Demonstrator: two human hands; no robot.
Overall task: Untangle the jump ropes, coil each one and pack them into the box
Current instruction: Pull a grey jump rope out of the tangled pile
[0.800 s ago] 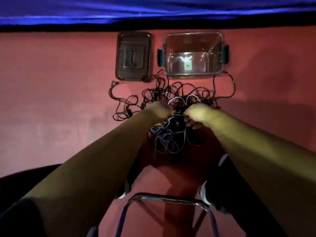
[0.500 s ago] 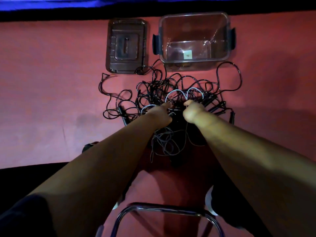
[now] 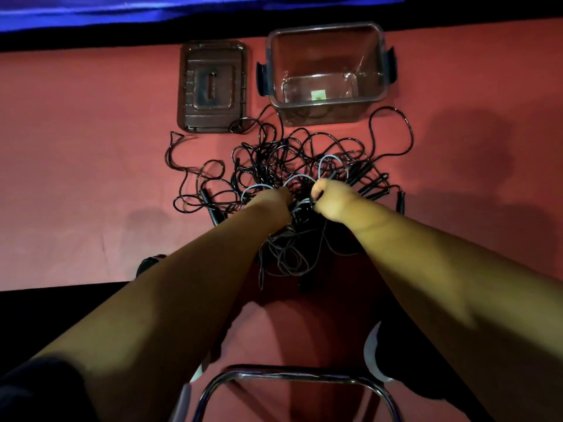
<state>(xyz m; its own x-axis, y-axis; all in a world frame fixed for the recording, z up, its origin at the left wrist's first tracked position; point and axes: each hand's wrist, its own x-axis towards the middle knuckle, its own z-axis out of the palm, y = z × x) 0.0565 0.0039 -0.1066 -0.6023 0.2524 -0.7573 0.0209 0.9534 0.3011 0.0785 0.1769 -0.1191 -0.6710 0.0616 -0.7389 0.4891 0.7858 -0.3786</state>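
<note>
A tangled heap of black jump ropes [image 3: 274,159] lies on the red surface, with loops spreading left and right and several black handles [image 3: 370,185] at its right side. My left hand [image 3: 271,205] and my right hand [image 3: 330,199] reach into the middle of the heap, close together. Each grips a bundle of cords, among them a pale blue rope [image 3: 300,178] that arches between and beyond the hands. More cords hang below the hands. The clear plastic box [image 3: 377,95] stands open behind the heap, holding no ropes.
The box's dark lid [image 3: 211,86] lies flat left of the box, one rope loop over its near corner. A metal chair frame [image 3: 292,374] and my shoes sit below my arms. A blue cloth runs along the far edge.
Both hands have stayed gripped on the cords at the heap's middle. The view has tilted and shifted slightly; the rope loops look much the same.
</note>
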